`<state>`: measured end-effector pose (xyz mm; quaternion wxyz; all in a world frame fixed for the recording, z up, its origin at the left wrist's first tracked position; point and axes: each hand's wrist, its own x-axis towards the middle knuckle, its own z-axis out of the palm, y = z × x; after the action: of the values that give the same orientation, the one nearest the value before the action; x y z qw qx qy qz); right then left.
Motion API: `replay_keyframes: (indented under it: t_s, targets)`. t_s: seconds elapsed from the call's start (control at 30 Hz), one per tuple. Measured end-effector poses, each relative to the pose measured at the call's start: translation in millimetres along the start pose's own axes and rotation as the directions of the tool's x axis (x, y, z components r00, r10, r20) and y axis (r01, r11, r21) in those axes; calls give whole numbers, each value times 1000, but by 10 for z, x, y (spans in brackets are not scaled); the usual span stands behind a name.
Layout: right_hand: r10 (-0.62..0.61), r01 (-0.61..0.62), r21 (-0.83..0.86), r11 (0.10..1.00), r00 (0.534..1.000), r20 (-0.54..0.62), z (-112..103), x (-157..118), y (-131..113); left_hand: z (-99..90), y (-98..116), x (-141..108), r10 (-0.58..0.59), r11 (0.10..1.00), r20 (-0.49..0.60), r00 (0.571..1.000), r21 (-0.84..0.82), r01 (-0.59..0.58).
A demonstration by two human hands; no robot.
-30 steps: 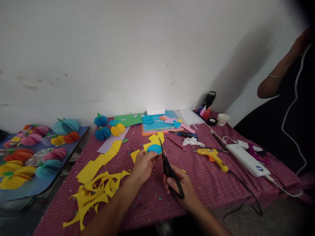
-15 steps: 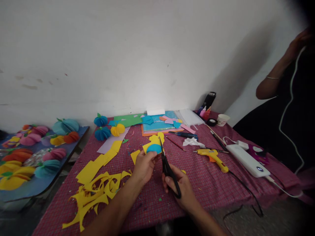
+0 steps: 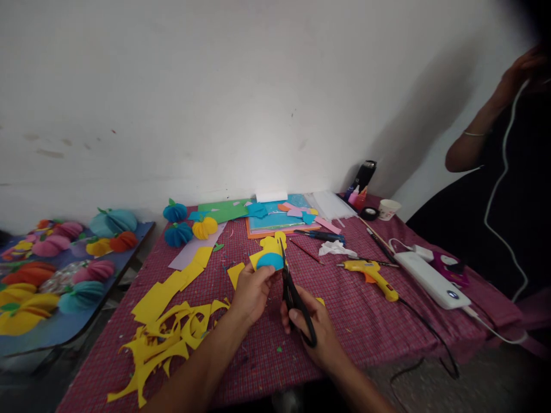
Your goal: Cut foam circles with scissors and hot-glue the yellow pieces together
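My left hand (image 3: pixel 255 289) is closed on a blue oval piece (image 3: pixel 270 261) laid over a yellow sheet (image 3: pixel 257 256); thumb and fingers pinch the two together. In my right hand (image 3: pixel 310 321) is a pair of black scissors (image 3: pixel 297 298), its fingers at the handles. The blades point up and away, lying against the right edge of the yellow and blue pieces. Just beyond, yellow cut-out pieces (image 3: pixel 279 238) lie on the table. A yellow square (image 3: pixel 235 274) rests left of my left hand.
Yellow offcuts (image 3: pixel 161 350) and yellow strips (image 3: pixel 166 292) cover the table's left side. A glue gun (image 3: pixel 373 276), a power bank (image 3: pixel 433 281) and a paper cup (image 3: pixel 389 209) stand or lie on the right. Paper pumpkins (image 3: pixel 114 221) fill a blue table at left. A person (image 3: pixel 482 189) is at right.
The scissors and both hands are nearly where they were, with the blades still at the edge of the pieces. The whole view has shifted very slightly.
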<state>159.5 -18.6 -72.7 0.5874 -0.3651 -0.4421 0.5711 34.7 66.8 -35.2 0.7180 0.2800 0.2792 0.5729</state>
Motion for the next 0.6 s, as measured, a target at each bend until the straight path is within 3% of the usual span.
replay_keyframes:
  t_s: [0.17,0.6]
  targets:
    - [16,-16,44,999,1000,-9,-3,23,-5,-20,-14,5,-4,1000,-11,1000,4,4]
    - [6,-6,-46,999,1000,1,-59,14,-39,5,5,-2,-21,1000,-17,1000,19,21]
